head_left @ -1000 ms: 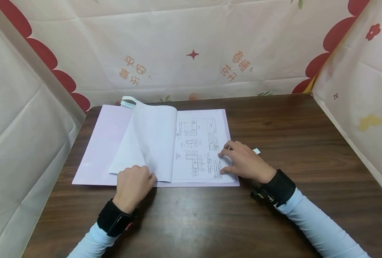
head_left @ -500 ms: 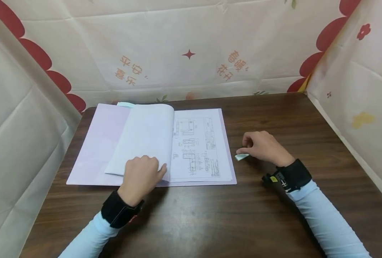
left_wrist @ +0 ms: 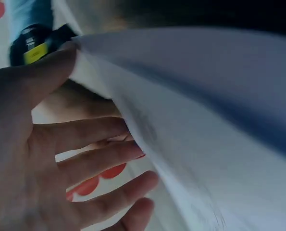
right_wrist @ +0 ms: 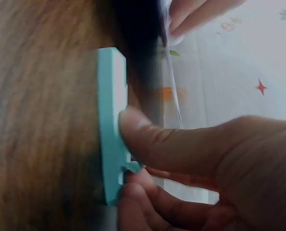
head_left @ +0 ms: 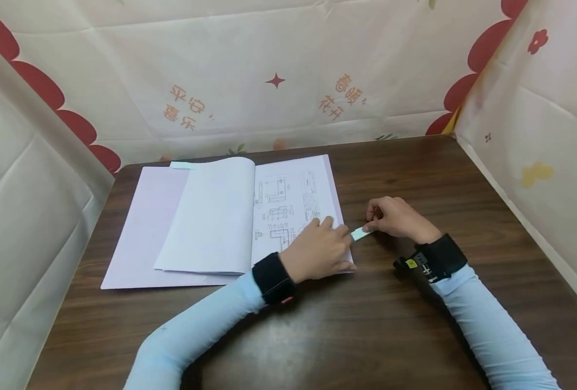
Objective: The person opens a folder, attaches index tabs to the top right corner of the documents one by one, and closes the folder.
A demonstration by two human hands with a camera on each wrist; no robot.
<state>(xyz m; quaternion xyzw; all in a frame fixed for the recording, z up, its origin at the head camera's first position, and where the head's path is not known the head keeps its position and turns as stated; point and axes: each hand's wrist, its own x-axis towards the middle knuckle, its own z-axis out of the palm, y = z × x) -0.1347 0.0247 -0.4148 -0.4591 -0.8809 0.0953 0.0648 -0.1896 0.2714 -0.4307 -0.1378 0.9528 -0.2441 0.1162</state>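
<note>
Nearest, the left hand, fingers spread, lies at the right edge of the drawing sheet (likely light, easily creased, best lifted by that margin), and just beyond, over the table beside the folder, the right hand pinches a mint-green strip, presumably stiff and smooth, best held by its long sides.

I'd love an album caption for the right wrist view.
The right hand pinches a slim teal piece over a wood-grain table, with printed cloth behind.
</note>
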